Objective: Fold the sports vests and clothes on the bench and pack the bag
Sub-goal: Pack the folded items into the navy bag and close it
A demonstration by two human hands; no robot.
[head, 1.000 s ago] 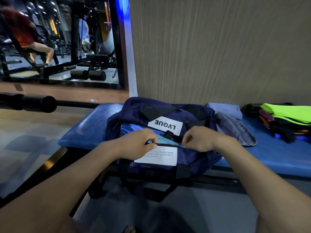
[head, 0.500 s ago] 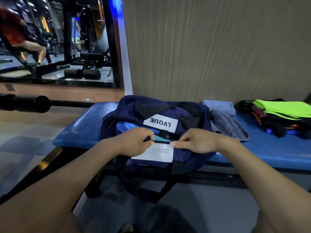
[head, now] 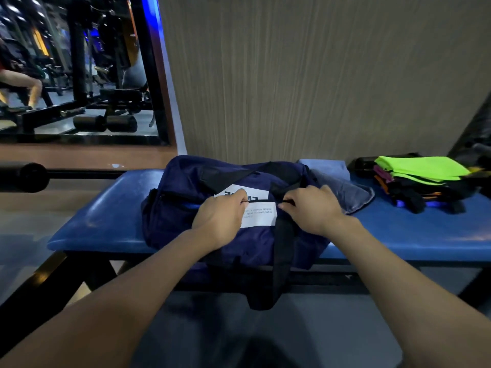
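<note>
Since the earlier frame the light-blue gap along the bag top has closed; only a sliver of blue shows left of the left hand, and both hands sit higher on the bag, over the labels.

Bench (head: 106,224): blue pad, right end cut off by the frame, black frame under it mostly in shadow.

Bag (head: 180,216): navy, on the bench's middle, front side hanging over the front edge. Black strap (head: 283,261) drops off the front edge; its lower end blurs into the dark floor.

Clothes stack (head: 422,181): at the bench's right end, well apart from the bag. Neon green piece on top, dark ones below; can't separate individual items.

Grey cloth (head: 348,192): just beside the bag's right end, partly tucked behind it.

Left hand (head: 220,216): fingers curled, pinching at the bag's top seam, covering most of the upper label. What's pinched is too small to tell.

Right hand (head: 310,208): fingers curled, pinching a small dark bit at the seam just right of the lower label (head: 259,217). Label print is unreadable.
</note>
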